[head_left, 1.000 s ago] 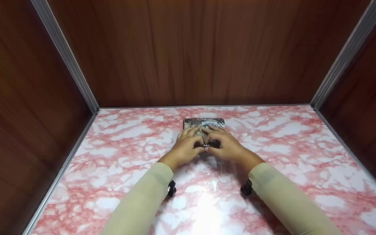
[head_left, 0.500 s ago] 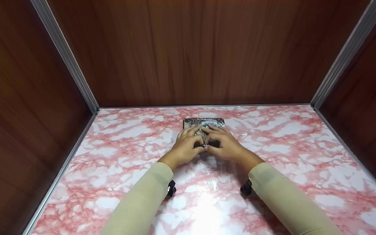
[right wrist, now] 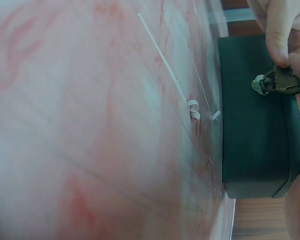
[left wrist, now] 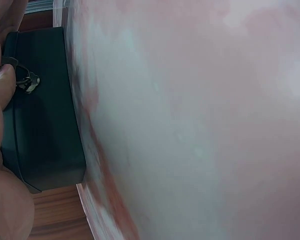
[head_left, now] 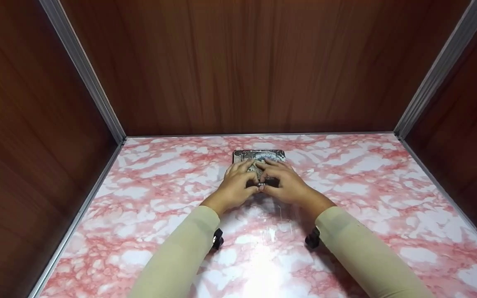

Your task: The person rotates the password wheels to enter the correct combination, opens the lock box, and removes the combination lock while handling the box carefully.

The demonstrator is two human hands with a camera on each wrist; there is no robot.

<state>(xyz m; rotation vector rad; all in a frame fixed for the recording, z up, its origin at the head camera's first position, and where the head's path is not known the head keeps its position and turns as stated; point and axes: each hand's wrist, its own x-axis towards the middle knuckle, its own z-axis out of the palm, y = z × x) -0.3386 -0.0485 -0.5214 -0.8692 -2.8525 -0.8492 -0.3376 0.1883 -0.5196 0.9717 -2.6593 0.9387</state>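
A small box (head_left: 259,155) with a patterned lid stands on the table, its dark green front showing in the left wrist view. At that front, a small bronze padlock (right wrist: 286,81) hangs by its shackle from a metal clasp (right wrist: 260,85). My left hand (head_left: 235,186) pinches the padlock between thumb and index finger, while its other fingers rest over the lid. From the other side my right hand (head_left: 285,182) meets it, thumb and index finger curled together at the padlock and the remaining fingers spread on the lid. The fingertips partly hide the padlock.
A red-and-white marbled table (head_left: 160,207) carries the box. Brown wood-grain panels (head_left: 238,74) rise behind and at both sides, with grey metal strips (head_left: 85,62) along the corners. A thin pale strip (right wrist: 162,57) with a curled end lies in front of the box.
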